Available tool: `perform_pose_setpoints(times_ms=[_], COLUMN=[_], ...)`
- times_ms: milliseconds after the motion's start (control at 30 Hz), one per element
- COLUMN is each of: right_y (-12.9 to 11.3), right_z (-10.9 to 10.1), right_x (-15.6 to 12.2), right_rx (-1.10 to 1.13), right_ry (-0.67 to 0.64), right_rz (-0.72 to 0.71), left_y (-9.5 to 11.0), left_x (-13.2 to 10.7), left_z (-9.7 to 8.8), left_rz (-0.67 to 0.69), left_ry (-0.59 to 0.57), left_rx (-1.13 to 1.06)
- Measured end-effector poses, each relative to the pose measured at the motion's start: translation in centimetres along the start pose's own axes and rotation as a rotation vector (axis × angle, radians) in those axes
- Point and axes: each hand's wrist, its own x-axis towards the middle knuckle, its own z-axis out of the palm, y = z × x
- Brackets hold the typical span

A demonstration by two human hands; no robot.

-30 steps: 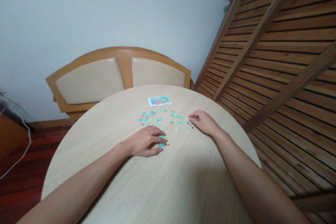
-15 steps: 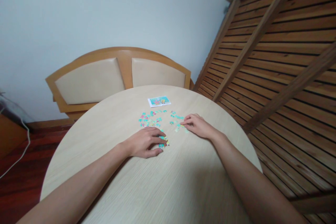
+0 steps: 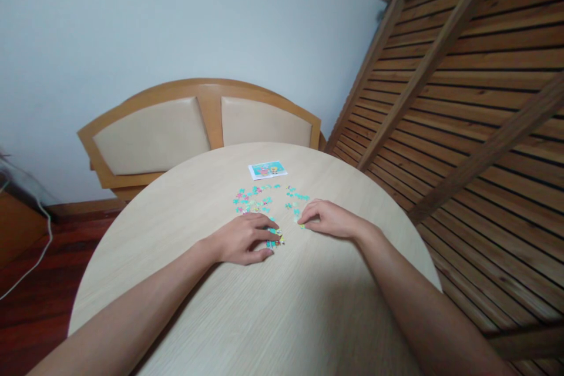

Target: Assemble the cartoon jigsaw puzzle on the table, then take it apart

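Small teal, pink and yellow jigsaw pieces (image 3: 255, 198) lie scattered on a round pale wooden table (image 3: 282, 299). My left hand (image 3: 242, 238) rests flat on the table, its fingers pressing down on a small joined cluster of pieces (image 3: 275, 237). My right hand (image 3: 328, 219) lies just to the right of that cluster, fingers curled together with the tips on a loose piece (image 3: 301, 225). A small picture card (image 3: 267, 170) with a teal picture lies beyond the pieces, toward the far edge.
A wooden bench with two beige padded backs (image 3: 198, 129) stands behind the table against a pale blue wall. A slatted wooden frame (image 3: 462, 88) leans at the right. A white cable (image 3: 35, 247) trails over the dark red floor at the left.
My right hand has slid left and toward me across the loose pieces, ending close to the cluster under my left hand. The left hand has stayed still.
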Motion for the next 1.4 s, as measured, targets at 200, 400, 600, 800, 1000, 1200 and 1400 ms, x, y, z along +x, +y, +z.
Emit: perform_pose_setpoints(times_ms=[200, 400, 600, 800, 1000, 1200, 1400], right_y=[-2.1, -2.6, -2.8, -2.8, -2.2, -2.5, -2.3], right_z=[0.5, 0.5, 1.5, 1.9, 1.7, 1.6, 1.6], right_x=[0.4, 0.5, 1.0, 1.1, 1.1, 1.1, 1.1], right_rx=[0.063, -0.078, -0.099, -0.136, -0.142, -0.12, -0.107], right_ry=[-0.04, 0.028, 0.021, 0.052, 0.041, -0.003, 0.005], right_rz=[0.043, 0.063, 0.037, 0.047, 0.037, -0.016, -0.031], left_y=[-0.1, -0.1, -0.1, -0.2, -0.1, -0.1, -0.2], left_x=[-0.1, -0.2, -0.2, -0.3, -0.3, -0.3, -0.3], left_z=[0.1, 0.1, -0.1, 0.0, -0.1, 0.0, 0.1], left_rz=[-0.016, -0.01, -0.009, -0.012, -0.013, -0.01, -0.012], left_ry=[-0.009, 0.001, -0.01, -0.004, -0.003, -0.004, -0.002], left_rx=[0.015, 0.018, 0.014, 0.011, 0.008, 0.011, 0.008])
